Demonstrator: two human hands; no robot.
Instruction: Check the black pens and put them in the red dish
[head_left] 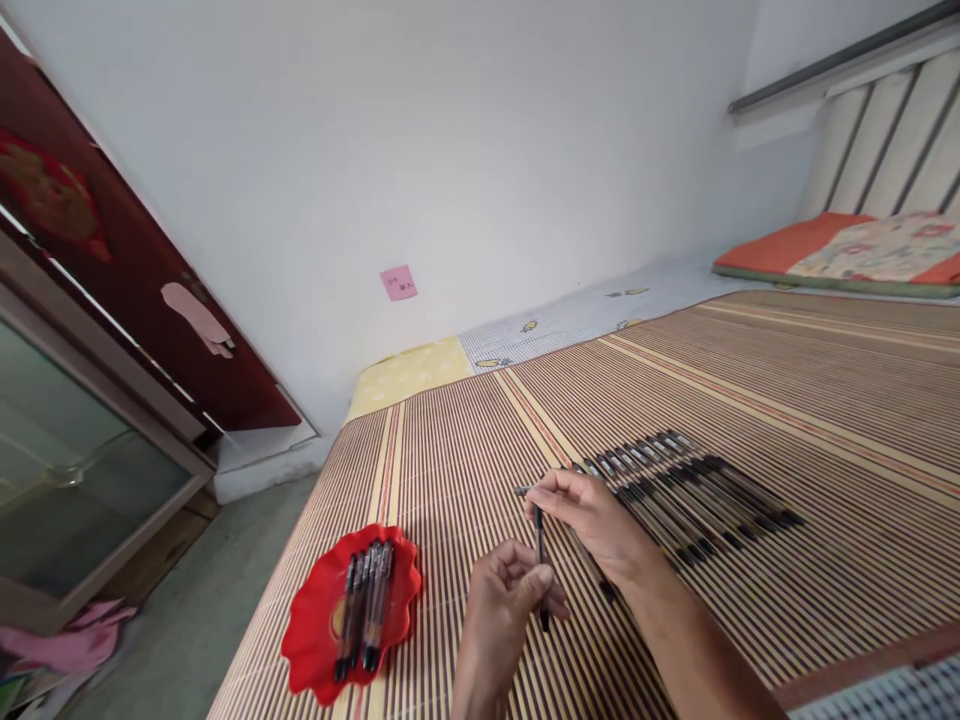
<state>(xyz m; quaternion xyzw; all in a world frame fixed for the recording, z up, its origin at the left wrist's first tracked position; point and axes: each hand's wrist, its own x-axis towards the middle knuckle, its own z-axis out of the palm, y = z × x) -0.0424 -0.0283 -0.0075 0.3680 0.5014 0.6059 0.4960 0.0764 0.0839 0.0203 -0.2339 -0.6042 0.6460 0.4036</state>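
My left hand is closed round the lower part of a thin black pen that stands roughly upright over the striped bamboo mat. My right hand pinches a small grey pen part at its fingertips, just above the top of that pen. To the right of my hands a row of several black pens lies side by side on the mat. At the lower left a red scalloped plate holds several more black pens.
The mat covers a bed against a white wall with a pink sticky note. An orange and floral pillow lies at the far right. A dark red door and a glass cabinet stand left, beyond the bed edge.
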